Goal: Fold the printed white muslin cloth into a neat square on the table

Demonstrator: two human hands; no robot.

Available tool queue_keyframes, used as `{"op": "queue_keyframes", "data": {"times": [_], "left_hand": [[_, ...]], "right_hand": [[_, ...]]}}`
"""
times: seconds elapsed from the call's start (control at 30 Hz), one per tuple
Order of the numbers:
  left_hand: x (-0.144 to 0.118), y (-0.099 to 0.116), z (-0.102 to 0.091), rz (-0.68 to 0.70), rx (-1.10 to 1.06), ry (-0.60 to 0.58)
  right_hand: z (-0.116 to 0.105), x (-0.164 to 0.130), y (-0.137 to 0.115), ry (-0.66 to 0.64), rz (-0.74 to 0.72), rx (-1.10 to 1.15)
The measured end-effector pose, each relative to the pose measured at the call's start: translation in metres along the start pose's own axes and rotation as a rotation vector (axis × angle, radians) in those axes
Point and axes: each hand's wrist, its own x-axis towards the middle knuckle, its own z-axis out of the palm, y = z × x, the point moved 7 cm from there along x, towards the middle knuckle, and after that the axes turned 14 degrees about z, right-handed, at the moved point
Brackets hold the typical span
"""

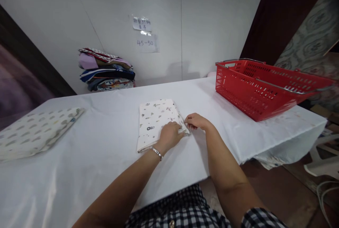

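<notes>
A folded cloth (pixel 155 122) lies flat on the white worktop (pixel 106 157), a neat oblong of cream fabric scattered with small dark and coloured prints. It sits directly under and just beyond the fingers, with its long side running away from the person. Its near right corner is where both hands meet.

The left hand (pixel 169 135) rests palm down on the near right part of the cloth, fingers spread loosely and pressing it flat rather than gripping; a metal bracelet (pixel 156 152) circles that wrist. The right hand (pixel 194 121) is just to the right of it, at the cloth's right edge, its fingers (pixel 188 120) curled and pinching the corner of the fabric between thumb and fingertips. The two hands are almost touching.

Far to the left of the fingers, near the worktop's edge, lies another folded cloth (pixel 34 132), pale with grey and yellow spots. Beyond and left of the fingers, against the white wall, stands a stack of folded clothes (pixel 106 71) in mixed colours. To the right of the fingers, well apart from them, a red basket (pixel 254 87) with metal handles sits on the worktop's far right corner. Two paper notes (pixel 144 34) are stuck on the wall above. Nothing lies between the hands and the cloth.
</notes>
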Motion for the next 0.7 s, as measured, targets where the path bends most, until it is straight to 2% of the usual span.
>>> {"op": "queue_keyframes", "data": {"times": [0.1, 0.27, 0.47, 0.6, 0.7], "left_hand": [[0.001, 0.001, 0.001, 0.004, -0.003, -0.016], [0.005, 0.003, 0.000, 0.008, 0.046, -0.039], [0.008, 0.012, 0.006, 0.042, 0.120, 0.052], [0.005, 0.016, 0.013, 0.088, 0.134, 0.045], [0.002, 0.011, 0.010, 0.041, 0.095, 0.038]], "right_hand": [[0.007, -0.005, 0.001, -0.070, 0.055, -0.077], [0.012, -0.001, 0.004, -0.098, 0.076, -0.121], [0.012, 0.002, 0.007, -0.109, 0.072, -0.111], [0.013, 0.006, 0.009, -0.119, 0.072, -0.109], [0.013, 0.008, 0.009, -0.121, 0.078, -0.106]]}}
